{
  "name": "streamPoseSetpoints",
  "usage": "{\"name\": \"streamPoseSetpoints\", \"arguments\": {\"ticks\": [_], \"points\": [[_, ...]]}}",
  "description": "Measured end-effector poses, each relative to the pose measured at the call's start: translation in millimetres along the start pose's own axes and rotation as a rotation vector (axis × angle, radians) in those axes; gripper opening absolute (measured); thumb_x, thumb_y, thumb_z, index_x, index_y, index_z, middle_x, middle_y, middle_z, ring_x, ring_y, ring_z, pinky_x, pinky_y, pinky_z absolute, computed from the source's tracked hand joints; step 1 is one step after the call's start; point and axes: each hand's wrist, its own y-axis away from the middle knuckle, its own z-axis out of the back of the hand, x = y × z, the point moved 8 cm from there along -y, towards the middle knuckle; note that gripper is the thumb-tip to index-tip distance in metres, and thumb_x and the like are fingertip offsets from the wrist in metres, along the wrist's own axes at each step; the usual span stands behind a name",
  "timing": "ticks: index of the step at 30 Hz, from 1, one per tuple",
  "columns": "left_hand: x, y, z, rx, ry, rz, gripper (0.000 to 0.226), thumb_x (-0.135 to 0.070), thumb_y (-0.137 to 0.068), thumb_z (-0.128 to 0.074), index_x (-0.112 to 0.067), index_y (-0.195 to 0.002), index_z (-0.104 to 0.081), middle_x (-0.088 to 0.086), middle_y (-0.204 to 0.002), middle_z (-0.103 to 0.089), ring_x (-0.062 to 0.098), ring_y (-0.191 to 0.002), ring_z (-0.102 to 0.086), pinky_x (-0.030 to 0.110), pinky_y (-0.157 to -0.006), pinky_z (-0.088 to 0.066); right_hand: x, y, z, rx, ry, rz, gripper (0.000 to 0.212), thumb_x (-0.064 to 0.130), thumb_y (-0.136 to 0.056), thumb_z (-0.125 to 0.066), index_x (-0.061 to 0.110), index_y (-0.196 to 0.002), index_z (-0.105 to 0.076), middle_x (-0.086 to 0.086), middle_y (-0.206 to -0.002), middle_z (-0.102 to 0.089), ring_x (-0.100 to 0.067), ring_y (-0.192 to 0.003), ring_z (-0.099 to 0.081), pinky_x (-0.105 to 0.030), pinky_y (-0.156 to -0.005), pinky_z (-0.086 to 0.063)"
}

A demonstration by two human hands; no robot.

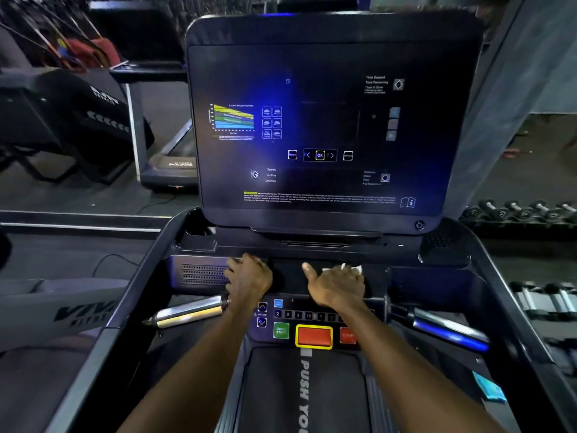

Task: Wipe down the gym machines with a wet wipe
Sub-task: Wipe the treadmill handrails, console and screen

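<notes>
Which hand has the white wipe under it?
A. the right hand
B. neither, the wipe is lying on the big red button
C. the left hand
A. The wet wipe pokes out white from under the fingers of the right hand, which presses it on the dark panel of the treadmill, while the left hand shows no wipe.

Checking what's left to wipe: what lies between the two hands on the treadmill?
Head view: only a bare black console ledge lies between left hand and right hand.
</notes>
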Motion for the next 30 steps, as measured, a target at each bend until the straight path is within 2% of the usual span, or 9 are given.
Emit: {"name": "streamPoseSetpoints", "arguments": {"ticks": [3,6,10,14,18,22,26,28,30], "points": [[1,3,0,-0.05,0.007,0.019,0.035,-0.031,-0.098,-0.048,-0.012,-0.127,-0.048,0.017,-0.144,-0.03,0.04,-0.13,-0.033,0.057,-0.108,-0.033,31,-2,1,-0.05,-0.008,0.197,0.095,0.073,-0.094,-0.002,0.009,-0.137,-0.056,-0.022,-0.148,-0.045,-0.038,-0.139,-0.038,-0.052,-0.112,-0.03],[-1,4,3,-0.062,0.0,0.013,0.036,-0.03,-0.098,-0.048,-0.011,-0.129,-0.046,0.016,-0.143,-0.03,0.041,-0.131,-0.033,0.058,-0.107,-0.033,52,11,-6,-0.087,-0.048,0.444,0.082,0.067,-0.099,-0.012,0.007,-0.139,-0.05,-0.015,-0.146,-0.048,-0.032,-0.135,-0.044,-0.05,-0.108,-0.037],[-1,4,4,-0.063,-0.005,0.011,0.034,-0.027,-0.097,-0.049,-0.01,-0.127,-0.046,0.017,-0.139,-0.032,0.04,-0.13,-0.033,0.057,-0.108,-0.033,-2,10,-3,-0.093,-0.006,0.352,0.087,0.073,-0.094,-0.006,0.011,-0.142,-0.044,-0.012,-0.147,-0.049,-0.03,-0.135,-0.045,-0.052,-0.114,-0.029],[-2,3,5,-0.078,-0.012,0.012,0.035,-0.031,-0.096,-0.048,-0.008,-0.123,-0.047,0.018,-0.133,-0.036,0.041,-0.124,-0.038,0.059,-0.105,-0.037,-41,-2,-4,-0.003,0.023,0.282,0.099,0.077,-0.09,0.0,0.009,-0.154,-0.03,-0.013,-0.16,-0.03,-0.027,-0.15,-0.023,-0.053,-0.122,-0.01],[-1,9,6,-0.095,0.001,-0.009,0.042,-0.033,-0.095,-0.05,-0.004,-0.126,-0.045,0.021,-0.132,-0.038,0.042,-0.123,-0.04,0.057,-0.105,-0.037,-33,20,-8,-0.086,0.04,0.307,0.108,0.077,-0.085,0.008,0.0,-0.152,-0.028,-0.02,-0.158,-0.031,-0.032,-0.147,-0.026,-0.048,-0.123,-0.012],[-3,13,9,-0.112,0.021,-0.024,0.046,-0.031,-0.095,-0.051,-0.002,-0.129,-0.043,0.023,-0.136,-0.038,0.043,-0.126,-0.039,0.057,-0.105,-0.036,-36,59,-9,-0.217,0.057,0.32,0.129,0.077,-0.07,0.032,-0.002,-0.149,-0.031,-0.021,-0.154,-0.036,-0.033,-0.144,-0.03,-0.045,-0.123,-0.015],[-1,15,10,-0.131,0.063,-0.023,0.038,-0.029,-0.095,-0.051,-0.004,-0.124,-0.05,0.02,-0.133,-0.042,0.04,-0.122,-0.044,0.055,-0.103,-0.041,-22,42,-5,-0.174,0.018,0.297,0.103,0.074,-0.089,0.002,-0.001,-0.149,-0.034,-0.023,-0.155,-0.033,-0.034,-0.146,-0.027,-0.047,-0.122,-0.015],[2,15,13,-0.163,0.095,-0.01,0.033,-0.03,-0.094,-0.051,-0.007,-0.117,-0.056,0.018,-0.129,-0.048,0.038,-0.114,-0.051,0.053,-0.097,-0.047,9,40,-4,-0.167,0.01,0.365,0.096,0.073,-0.094,-0.008,0.0,-0.15,-0.033,-0.022,-0.158,-0.03,-0.034,-0.147,-0.024,-0.048,-0.121,-0.014],[3,16,16,-0.19,0.138,0.007,0.033,-0.026,-0.094,-0.05,-0.005,-0.117,-0.06,0.021,-0.128,-0.051,0.041,-0.116,-0.05,0.051,-0.099,-0.045,45,45,-6,-0.21,0.028,0.495,0.083,0.067,-0.098,-0.02,0.002,-0.148,-0.035,-0.019,-0.156,-0.033,-0.034,-0.145,-0.027,-0.047,-0.119,-0.018]]}}
